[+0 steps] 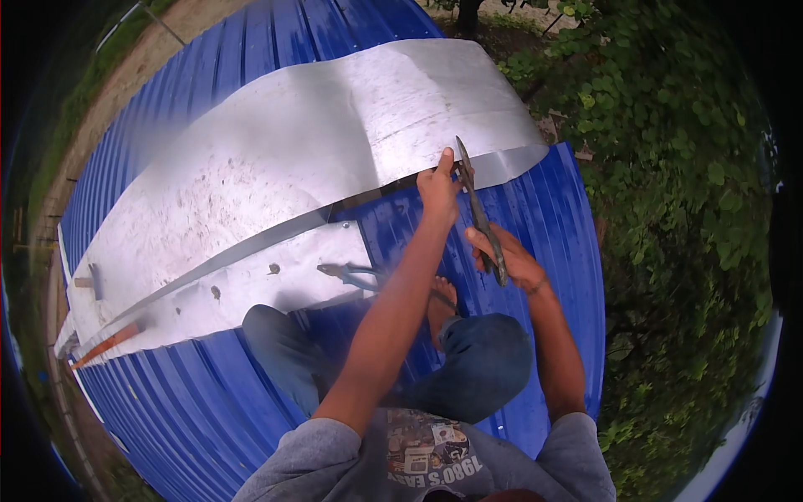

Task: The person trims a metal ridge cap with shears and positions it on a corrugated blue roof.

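Blue ribbed roof [548,226] underfoot, dense green foliage [686,209] at right, brown dirt [125,79] upper left, soft daylight

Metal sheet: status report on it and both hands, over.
Right hand gripping snips. Left hand at edge of metal sheet, its right end curling under. Pliers lying apart, left of snips.

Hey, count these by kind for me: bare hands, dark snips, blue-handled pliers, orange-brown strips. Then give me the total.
Hands: 2 (left hand, right hand)
Dark snips: 1
Blue-handled pliers: 1
Orange-brown strip: 1
Total: 5
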`<state>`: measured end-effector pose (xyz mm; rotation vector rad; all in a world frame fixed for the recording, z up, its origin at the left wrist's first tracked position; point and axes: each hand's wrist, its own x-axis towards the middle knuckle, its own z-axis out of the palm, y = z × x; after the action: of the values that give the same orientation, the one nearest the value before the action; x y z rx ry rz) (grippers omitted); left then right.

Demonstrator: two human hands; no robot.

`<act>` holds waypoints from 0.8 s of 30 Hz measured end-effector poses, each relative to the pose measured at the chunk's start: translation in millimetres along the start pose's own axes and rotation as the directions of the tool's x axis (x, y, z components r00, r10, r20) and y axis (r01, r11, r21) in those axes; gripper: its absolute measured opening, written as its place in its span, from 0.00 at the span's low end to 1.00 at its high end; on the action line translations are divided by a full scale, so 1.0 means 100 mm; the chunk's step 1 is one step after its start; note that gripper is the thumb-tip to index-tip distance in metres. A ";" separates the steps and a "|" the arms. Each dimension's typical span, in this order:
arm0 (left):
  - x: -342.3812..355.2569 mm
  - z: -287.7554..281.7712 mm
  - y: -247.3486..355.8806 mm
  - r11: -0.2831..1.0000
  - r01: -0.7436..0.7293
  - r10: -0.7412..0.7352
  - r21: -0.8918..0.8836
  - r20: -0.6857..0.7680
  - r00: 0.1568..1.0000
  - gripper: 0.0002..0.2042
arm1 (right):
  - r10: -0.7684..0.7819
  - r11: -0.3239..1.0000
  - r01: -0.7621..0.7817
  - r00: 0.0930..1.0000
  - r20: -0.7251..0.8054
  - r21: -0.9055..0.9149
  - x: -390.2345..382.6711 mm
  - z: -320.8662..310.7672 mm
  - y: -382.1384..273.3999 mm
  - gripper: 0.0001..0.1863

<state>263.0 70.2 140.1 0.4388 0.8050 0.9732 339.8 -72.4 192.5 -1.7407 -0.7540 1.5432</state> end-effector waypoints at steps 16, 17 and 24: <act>0.05 0.01 -0.04 0.998 0.006 0.001 0.057 -0.133 0.991 0.20 | -0.083 0.994 0.069 0.982 -0.168 -0.087 0.08 0.10 0.16 0.14; 0.04 0.04 -0.04 0.997 0.013 0.000 0.079 -0.161 0.987 0.20 | -0.063 0.996 0.050 0.981 -0.181 -0.072 0.09 0.10 0.17 0.15; -0.03 0.00 -0.02 0.993 0.031 -0.009 0.113 -0.190 0.982 0.21 | -0.018 0.996 0.017 1.000 0.006 0.086 -0.01 0.02 0.12 0.36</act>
<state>262.9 67.1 139.8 0.4411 1.0397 0.9624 337.9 -80.8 183.3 -1.6633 -0.6941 1.5475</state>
